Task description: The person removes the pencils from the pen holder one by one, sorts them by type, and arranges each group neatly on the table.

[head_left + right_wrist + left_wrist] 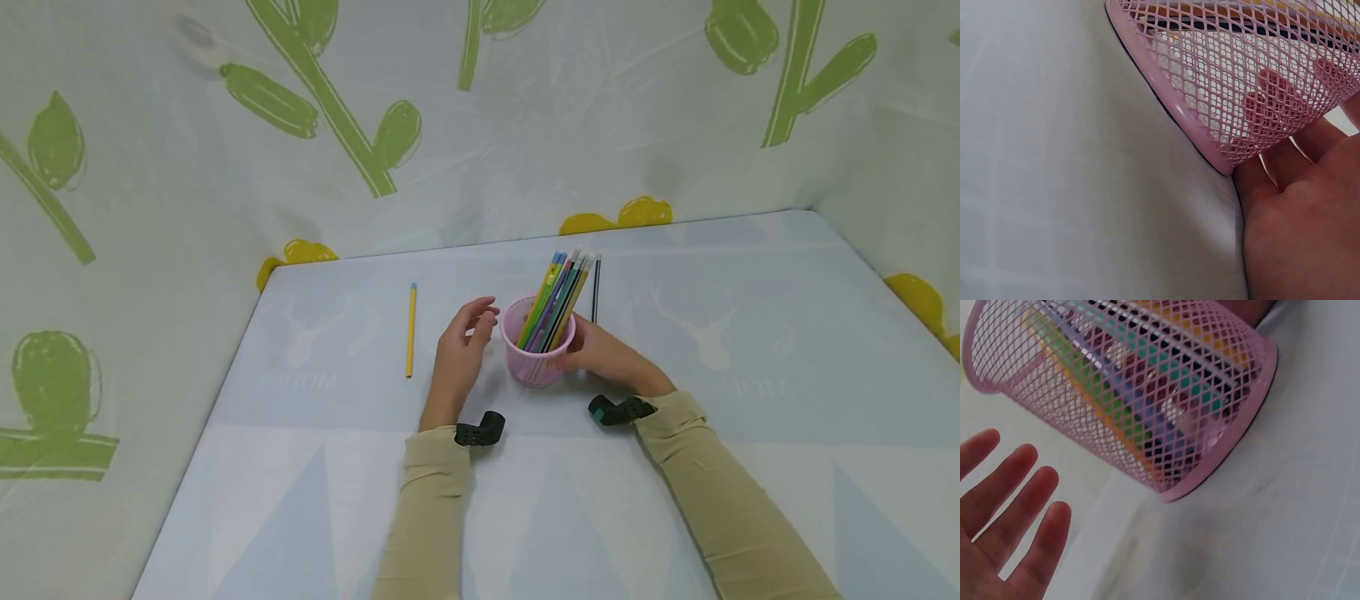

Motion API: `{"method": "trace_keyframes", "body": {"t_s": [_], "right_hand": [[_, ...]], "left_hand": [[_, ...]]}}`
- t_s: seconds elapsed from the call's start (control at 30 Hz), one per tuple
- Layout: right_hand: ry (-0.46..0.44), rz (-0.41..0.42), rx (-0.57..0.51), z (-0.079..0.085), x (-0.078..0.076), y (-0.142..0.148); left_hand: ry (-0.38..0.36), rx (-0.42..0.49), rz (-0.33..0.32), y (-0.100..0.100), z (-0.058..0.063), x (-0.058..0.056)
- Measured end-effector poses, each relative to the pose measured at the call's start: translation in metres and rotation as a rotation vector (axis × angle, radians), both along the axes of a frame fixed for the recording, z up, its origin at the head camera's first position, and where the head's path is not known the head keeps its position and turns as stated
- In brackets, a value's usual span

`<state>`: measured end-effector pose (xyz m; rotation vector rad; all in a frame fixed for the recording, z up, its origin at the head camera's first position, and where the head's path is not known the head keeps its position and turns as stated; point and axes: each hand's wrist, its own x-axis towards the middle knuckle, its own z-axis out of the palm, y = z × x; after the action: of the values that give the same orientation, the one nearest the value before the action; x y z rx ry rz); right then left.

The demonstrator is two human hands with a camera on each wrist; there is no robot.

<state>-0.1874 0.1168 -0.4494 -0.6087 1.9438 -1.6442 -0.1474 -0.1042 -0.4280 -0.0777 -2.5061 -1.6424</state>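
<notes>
Head view: a pink, round, metal-looking mesh cup [531, 372] stands on a rectangular table with a pale blue-and-white patterned cover [315, 400], just toward 4 o'clock from the view's centre. A bundle of slim, many-coloured pencils [553, 307] stands inside, leaning toward 1 o'clock. The bare right hand [611, 354] grips the cup from its 4 o'clock side, thumb in front and fingers behind. At 9 o'clock from the cup, the bare left hand [461, 354] holds nothing, its fingers gently bent near the rim. A slender yellow pencil with a blue end [410, 333] lies at 9 o'clock from that hand; a thin black-and-white striped pencil [596, 287] lies at 2 o'clock from the cup. Both beige fabric sleeves [431, 517] end at small black wrist devices [482, 429].

Left wrist view: the cup fills the 12 o'clock side, pencils showing through its mesh. The left hand is at 8 o'clock, fingers spread and apart from the cup.

Right wrist view: the cup is at 1 o'clock. The right hand, at 4 o'clock, curls its fingers around it; fingertips show through the mesh.
</notes>
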Motion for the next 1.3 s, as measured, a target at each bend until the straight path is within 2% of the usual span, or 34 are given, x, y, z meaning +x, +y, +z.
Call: {"method": "trace_keyframes", "body": {"t_s": [0.17, 0.33, 0.43, 0.7, 0.87, 1.1, 1.3], "right_hand": [[-0.003, -0.009, 0.004, 0.0, 0.0, -0.001], [0.007, 0.014, -0.032, 0.0, 0.0, 0.0], [0.014, 0.024, -0.045, -0.001, 0.0, 0.0], [0.012, 0.008, -0.019, -0.002, 0.0, 0.0], [0.028, 0.014, -0.036, -0.002, 0.0, 0.0], [0.038, 0.021, -0.055, -0.002, -0.001, 0.003], [-0.051, 0.034, -0.111, 0.0, 0.0, 0.006]], "left_hand": [[0.008, 0.032, -0.099, 0.008, 0.001, 0.001], [-0.041, 0.072, -0.209, 0.014, -0.003, 0.0], [-0.061, 0.079, -0.25, 0.015, -0.005, -0.001], [-0.191, 0.099, -0.266, 0.019, -0.004, 0.002], [-0.252, 0.137, -0.271, 0.024, 0.004, 0.007], [-0.159, 0.177, -0.301, 0.028, 0.018, 0.013], [-0.167, 0.228, -0.306, 0.027, 0.017, 0.014]]}}
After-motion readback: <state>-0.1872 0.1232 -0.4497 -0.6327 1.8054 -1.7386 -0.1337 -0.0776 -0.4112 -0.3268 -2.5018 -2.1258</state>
